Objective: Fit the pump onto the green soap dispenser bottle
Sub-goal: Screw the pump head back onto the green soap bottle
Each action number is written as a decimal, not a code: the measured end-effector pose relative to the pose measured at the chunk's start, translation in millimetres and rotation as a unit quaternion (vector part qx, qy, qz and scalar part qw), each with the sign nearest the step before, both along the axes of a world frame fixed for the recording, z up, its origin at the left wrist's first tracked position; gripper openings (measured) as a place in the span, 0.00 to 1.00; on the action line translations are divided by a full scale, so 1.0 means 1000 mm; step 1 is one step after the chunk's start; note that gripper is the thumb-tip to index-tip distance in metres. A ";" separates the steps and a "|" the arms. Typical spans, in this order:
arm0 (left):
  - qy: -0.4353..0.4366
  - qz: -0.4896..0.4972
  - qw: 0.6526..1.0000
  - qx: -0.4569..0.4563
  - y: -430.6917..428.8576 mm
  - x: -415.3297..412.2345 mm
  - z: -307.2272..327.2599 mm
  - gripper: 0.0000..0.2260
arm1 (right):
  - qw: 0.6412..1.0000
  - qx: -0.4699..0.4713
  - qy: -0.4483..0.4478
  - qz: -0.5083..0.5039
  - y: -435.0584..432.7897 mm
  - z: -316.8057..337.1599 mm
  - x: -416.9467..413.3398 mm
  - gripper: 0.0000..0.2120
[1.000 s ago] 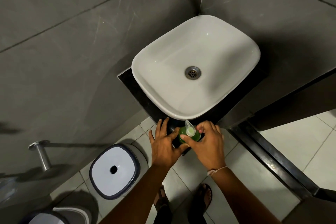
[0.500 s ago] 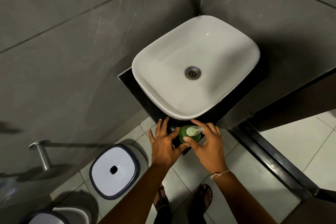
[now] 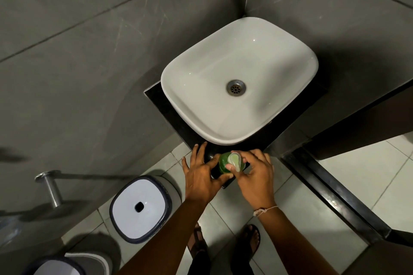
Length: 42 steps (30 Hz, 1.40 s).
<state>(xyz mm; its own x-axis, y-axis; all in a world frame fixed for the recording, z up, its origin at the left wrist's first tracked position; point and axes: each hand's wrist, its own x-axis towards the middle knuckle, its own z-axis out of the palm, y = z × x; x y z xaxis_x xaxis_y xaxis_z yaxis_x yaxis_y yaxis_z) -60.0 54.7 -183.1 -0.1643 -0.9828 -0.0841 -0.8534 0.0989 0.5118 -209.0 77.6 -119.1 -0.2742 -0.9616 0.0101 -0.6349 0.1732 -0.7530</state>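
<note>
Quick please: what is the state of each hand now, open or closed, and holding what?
Left hand: curled around the side of the green bottle, steadying it.
Right hand: fingers closed on the pump on top of the bottle.

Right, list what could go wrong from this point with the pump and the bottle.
1. The green bottle stands at the very corner of the dark counter, above the floor tiles; a hard twist could push it off.
2. The left hand steadies it mostly with fingertips, so it may spin rather than let the pump seat.
3. The right hand hides the neck, so a crooked fit might go unnoticed.
</note>
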 end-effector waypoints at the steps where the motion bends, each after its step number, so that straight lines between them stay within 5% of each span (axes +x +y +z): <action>1: 0.002 0.002 1.000 0.002 0.000 0.000 0.000 0.28 | 1.000 -0.003 0.004 -0.019 -0.001 0.001 0.004 0.13; 5: 0.003 -0.002 1.000 0.006 0.000 0.001 0.001 0.28 | 0.999 0.002 -0.006 -0.051 -0.001 0.001 0.007 0.13; 10: 0.001 -0.002 1.000 0.004 0.001 0.000 0.003 0.28 | 0.998 0.016 -0.039 0.056 0.000 0.000 -0.009 0.21; 17: -0.005 -0.001 1.000 -0.005 0.001 0.000 -0.002 0.26 | 0.998 0.003 -0.007 -0.054 -0.004 -0.004 0.009 0.18; 23: -0.005 -0.003 1.000 -0.005 0.000 0.000 0.002 0.27 | 0.999 0.024 -0.004 0.046 -0.002 -0.005 -0.004 0.19; 26: -0.010 -0.002 1.000 -0.003 0.000 -0.001 0.003 0.27 | 1.000 0.009 0.009 0.003 -0.003 -0.004 -0.003 0.13; 30: -0.024 -0.004 1.000 0.001 0.000 -0.001 0.002 0.27 | 0.998 0.012 0.010 -0.056 -0.004 -0.005 0.009 0.20; 36: -0.022 -0.003 1.000 0.003 0.000 -0.001 0.003 0.29 | 0.999 0.014 0.008 0.030 0.000 -0.007 -0.006 0.16; 42: -0.019 -0.001 1.000 0.009 0.000 0.000 0.003 0.28 | 0.999 0.003 0.031 -0.036 -0.001 -0.002 0.006 0.13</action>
